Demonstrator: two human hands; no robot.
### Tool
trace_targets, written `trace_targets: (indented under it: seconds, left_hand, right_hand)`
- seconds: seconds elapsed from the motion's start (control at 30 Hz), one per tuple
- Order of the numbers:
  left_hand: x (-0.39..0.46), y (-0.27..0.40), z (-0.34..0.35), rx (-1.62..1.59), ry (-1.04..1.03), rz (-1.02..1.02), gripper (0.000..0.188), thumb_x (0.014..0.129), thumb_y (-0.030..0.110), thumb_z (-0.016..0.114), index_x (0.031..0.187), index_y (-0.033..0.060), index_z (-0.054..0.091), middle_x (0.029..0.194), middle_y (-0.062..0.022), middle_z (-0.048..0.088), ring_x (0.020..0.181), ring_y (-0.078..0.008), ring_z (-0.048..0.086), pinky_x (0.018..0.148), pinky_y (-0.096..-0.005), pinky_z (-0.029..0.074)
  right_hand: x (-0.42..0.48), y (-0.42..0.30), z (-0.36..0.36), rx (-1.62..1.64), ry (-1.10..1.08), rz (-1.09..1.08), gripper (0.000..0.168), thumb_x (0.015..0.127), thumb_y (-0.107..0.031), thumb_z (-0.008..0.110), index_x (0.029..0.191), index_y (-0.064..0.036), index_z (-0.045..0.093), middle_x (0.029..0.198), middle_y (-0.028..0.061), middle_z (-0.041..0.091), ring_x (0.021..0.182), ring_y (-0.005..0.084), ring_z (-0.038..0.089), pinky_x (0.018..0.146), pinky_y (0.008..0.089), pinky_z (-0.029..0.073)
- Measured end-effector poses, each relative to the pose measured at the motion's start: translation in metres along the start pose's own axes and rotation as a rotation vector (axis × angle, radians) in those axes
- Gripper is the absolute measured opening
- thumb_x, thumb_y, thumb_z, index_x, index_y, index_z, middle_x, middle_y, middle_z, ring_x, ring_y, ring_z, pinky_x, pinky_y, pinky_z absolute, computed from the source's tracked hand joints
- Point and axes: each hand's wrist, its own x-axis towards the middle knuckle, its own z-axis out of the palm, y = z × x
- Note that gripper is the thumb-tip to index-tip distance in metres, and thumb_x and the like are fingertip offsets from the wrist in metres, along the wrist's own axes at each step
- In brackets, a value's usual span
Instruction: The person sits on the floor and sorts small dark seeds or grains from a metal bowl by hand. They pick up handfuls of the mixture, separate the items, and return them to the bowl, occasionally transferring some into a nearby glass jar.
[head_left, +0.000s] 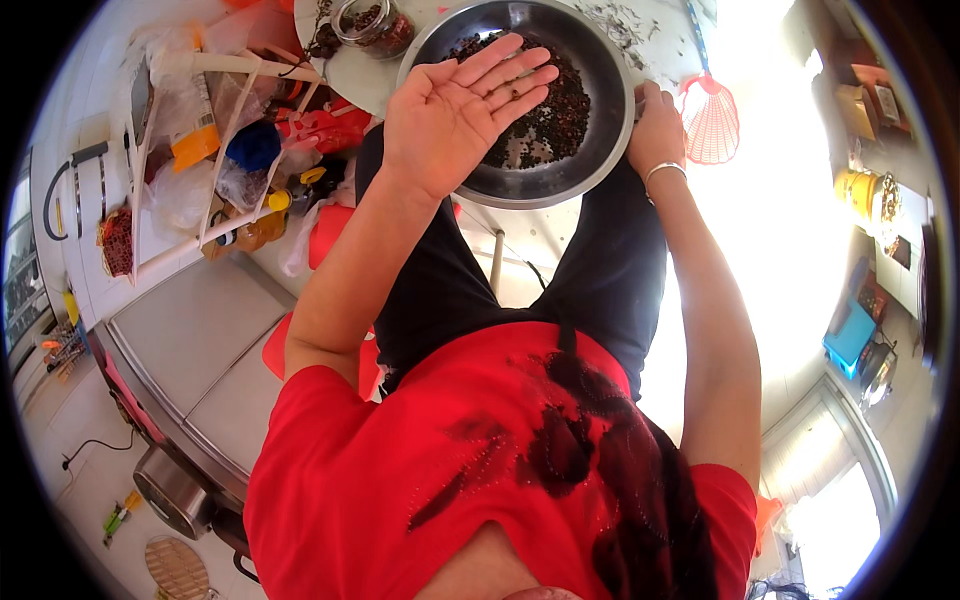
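My left hand (457, 116) is held palm up over a wide metal bowl (607, 161), fingers extended and slightly apart. A few tiny brown bits (515, 94) lie on its fingers. Inside the bowl is a spread of small dark red and black grains (559, 124), which look like Sichuan peppercorns; the hand hides part of them. At the bowl's right rim is my right hand (658, 127), its fingers bent and a bangle on the wrist. Whether it grips the rim cannot be made out. The bowl sits at the near edge of a pale table (656, 52), above my knees.
A glass jar (375, 30) with reddish contents stands left of the bowl. Dry stalk scraps (622, 26) are scattered behind it. To the right lies a red mesh fly swatter (709, 120). A white rack (217, 150) full of bags and bottles is close on the left.
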Motion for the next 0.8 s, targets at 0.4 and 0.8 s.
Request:
trace_targets:
  seconds: [0.4,0.8]
  left_hand:
    - [0.005,0.043,0.005,0.277,0.252,0.375,0.056,0.102,0.02,0.037,0.143,-0.0176,0.039,0.148,-0.0363,0.044,0.142,-0.0494,0.04,0.127,-0.055,0.027]
    - [0.046,0.133,-0.044,0.668,0.337,0.754,0.049,0.106,0.026,0.044,0.14,-0.0085,0.051,0.139,-0.0205,0.058,0.13,-0.0294,0.055,0.119,-0.0413,0.036]
  right_hand:
    - [0.001,0.002,0.001,0.026,-0.006,-0.01,0.024,0.094,-0.017,0.066,0.117,-0.012,0.058,0.118,0.0155,0.062,0.115,0.0383,0.061,0.096,0.05,0.048]
    - [0.002,0.004,0.005,0.037,-0.003,-0.022,0.023,0.094,-0.017,0.065,0.116,-0.012,0.058,0.117,0.0155,0.062,0.114,0.0384,0.061,0.095,0.0518,0.048]
